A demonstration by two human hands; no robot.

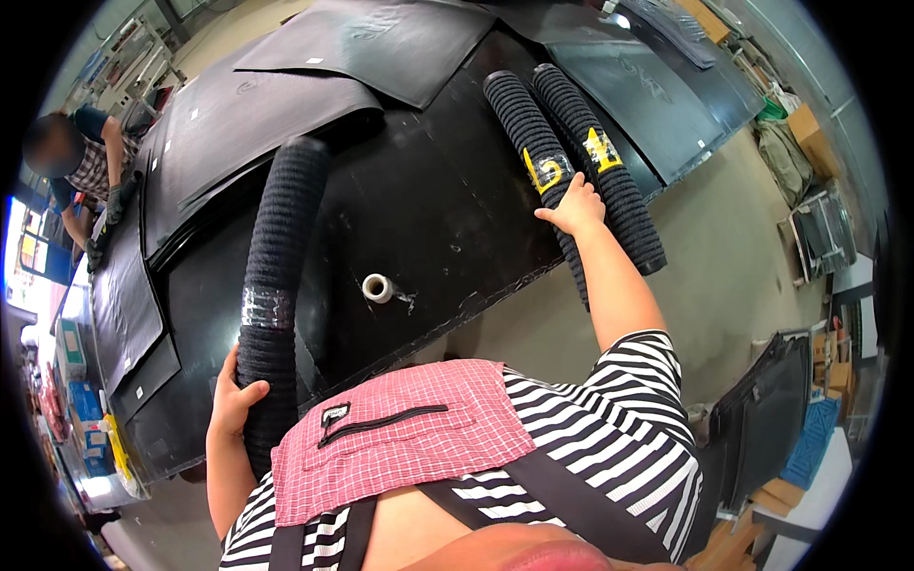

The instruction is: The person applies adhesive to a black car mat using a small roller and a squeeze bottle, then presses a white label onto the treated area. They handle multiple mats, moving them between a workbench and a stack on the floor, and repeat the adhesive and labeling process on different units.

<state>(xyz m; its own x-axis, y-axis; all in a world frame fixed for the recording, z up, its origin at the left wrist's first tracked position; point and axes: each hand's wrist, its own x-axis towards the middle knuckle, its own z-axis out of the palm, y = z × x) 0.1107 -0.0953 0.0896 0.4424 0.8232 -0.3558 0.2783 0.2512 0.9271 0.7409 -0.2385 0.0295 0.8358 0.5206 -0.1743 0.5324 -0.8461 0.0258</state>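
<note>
left hose [271, 285] lower end hidden by apron | co-worker's [81, 162] work perhaps unreadable

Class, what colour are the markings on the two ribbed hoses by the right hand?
Yellow markings, clearest in the head view.

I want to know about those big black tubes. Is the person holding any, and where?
The left hand grips the ribbed black hose near its lower end. The right hand rests on another hose by its yellow marking.
</note>
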